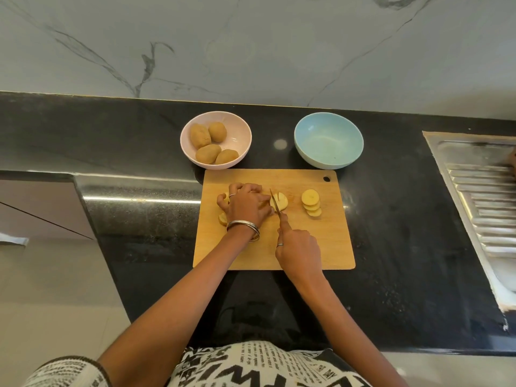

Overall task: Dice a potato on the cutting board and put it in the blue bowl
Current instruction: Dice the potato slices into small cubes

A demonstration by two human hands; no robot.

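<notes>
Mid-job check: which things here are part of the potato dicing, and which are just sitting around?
In the job: cutting board; potato being cut; stack of slices; knife in the right hand; left hand steadying the potato; blue bowl, nothing in it yet.

Lying about: pink bowl with four whole potatoes; sink drainboard; black counter.

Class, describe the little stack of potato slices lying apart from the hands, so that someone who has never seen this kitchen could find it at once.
Start at the wooden cutting board on the black counter. Towards its right side, below the blue bowl, lies the stack of slices. Unlike the potato pieces under the knife, these are whole round discs, overlapping and touched by neither hand.
</notes>
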